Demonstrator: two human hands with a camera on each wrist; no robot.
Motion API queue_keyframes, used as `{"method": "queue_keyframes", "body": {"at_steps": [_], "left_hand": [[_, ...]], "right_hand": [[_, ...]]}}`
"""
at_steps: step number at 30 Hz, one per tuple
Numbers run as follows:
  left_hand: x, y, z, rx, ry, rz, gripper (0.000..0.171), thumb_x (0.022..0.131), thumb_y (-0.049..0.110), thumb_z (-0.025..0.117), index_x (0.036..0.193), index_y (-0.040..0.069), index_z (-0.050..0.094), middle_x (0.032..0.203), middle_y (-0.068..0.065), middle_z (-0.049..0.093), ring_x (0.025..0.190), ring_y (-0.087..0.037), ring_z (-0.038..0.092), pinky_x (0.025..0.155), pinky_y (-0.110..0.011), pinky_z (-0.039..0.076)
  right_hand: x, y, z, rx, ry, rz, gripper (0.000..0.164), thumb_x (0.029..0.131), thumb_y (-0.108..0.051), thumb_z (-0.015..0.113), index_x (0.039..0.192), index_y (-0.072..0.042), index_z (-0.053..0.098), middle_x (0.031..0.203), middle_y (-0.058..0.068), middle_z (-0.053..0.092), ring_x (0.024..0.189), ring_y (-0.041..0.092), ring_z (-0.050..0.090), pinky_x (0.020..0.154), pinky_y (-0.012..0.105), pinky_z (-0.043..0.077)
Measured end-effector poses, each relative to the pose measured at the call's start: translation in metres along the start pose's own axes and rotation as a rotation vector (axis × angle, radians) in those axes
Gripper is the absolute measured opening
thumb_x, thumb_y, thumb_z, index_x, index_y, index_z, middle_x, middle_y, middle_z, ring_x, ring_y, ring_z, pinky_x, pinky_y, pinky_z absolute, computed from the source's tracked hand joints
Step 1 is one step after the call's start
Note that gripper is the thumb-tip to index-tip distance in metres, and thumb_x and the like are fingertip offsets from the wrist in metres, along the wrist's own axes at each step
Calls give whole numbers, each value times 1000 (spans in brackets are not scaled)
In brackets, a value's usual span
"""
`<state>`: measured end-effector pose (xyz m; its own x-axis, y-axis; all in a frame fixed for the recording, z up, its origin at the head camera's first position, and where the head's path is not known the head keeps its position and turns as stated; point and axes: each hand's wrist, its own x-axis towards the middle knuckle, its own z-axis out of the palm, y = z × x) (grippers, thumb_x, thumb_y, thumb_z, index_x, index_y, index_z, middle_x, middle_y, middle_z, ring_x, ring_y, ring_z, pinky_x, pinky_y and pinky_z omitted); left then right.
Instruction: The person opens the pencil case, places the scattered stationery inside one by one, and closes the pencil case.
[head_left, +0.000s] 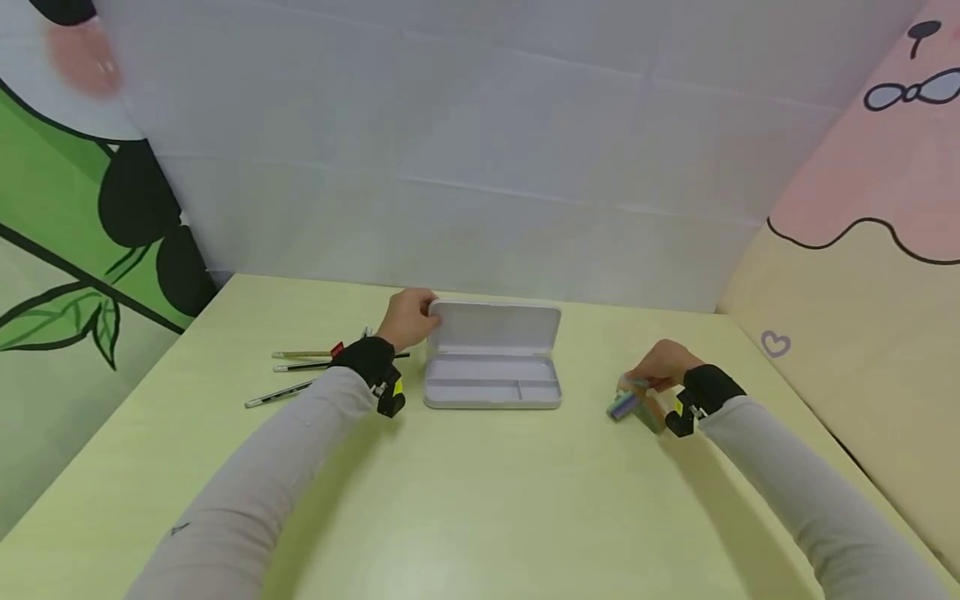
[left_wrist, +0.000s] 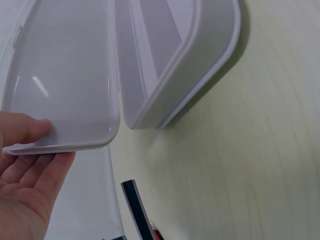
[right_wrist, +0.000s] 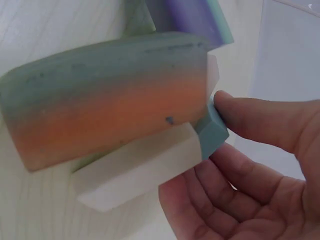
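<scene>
A white pencil case (head_left: 492, 405) stands on the table with its lid (head_left: 498, 329) raised. My left hand (head_left: 407, 319) grips the lid's left edge, thumb on the inner face and fingers behind, as the left wrist view shows. To the right of the case, my right hand (head_left: 666, 363) pinches the blue end of a white-sleeved eraser (right_wrist: 142, 167) between thumb and fingers. An orange and grey-green eraser (right_wrist: 110, 100) lies across it, nearer the camera; I cannot tell whether the hand bears it. Beyond is a purple striped eraser (right_wrist: 192, 20).
Several pencils (head_left: 296, 367) lie left of the case, partly hidden by the left forearm. A dark pencil (left_wrist: 136, 207) shows below the lid in the left wrist view. A white cloth wall (head_left: 480, 208) backs the table (head_left: 480, 500), with painted panels at both sides.
</scene>
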<state>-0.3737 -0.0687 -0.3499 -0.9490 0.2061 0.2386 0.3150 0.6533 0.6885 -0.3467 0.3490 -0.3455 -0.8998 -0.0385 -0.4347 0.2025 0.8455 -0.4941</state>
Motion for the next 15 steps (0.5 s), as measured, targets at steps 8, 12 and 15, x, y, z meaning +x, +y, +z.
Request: {"method": "queue_keyframes", "body": {"at_steps": [8, 12, 15], "left_hand": [[-1, -4, 2, 0, 1, 30, 14, 87, 3, 61, 98, -3, 68, 87, -19, 65, 73, -25, 53, 67, -31, 41], [1, -3, 2, -1, 3, 30, 12, 86, 3, 61, 95, -3, 68, 86, -19, 65, 73, -24, 53, 66, -29, 41], [1, -2, 1, -6, 5, 30, 12, 86, 3, 61, 94, -3, 68, 85, -19, 65, 72, -24, 54, 65, -29, 41]], "right_hand": [[-2, 2, 3, -47, -18, -91, 29, 88, -19, 67, 97, 8, 72, 76, 3, 67, 64, 9, 59, 66, 26, 56], [-1, 1, 2, -95, -19, -141, 33, 89, -18, 66, 106, 10, 70, 92, 18, 72, 69, 12, 64, 73, 32, 58], [0, -1, 1, -130, 11, -194, 31, 90, -16, 65, 107, 9, 69, 101, 23, 71, 73, 18, 68, 77, 36, 58]]}}
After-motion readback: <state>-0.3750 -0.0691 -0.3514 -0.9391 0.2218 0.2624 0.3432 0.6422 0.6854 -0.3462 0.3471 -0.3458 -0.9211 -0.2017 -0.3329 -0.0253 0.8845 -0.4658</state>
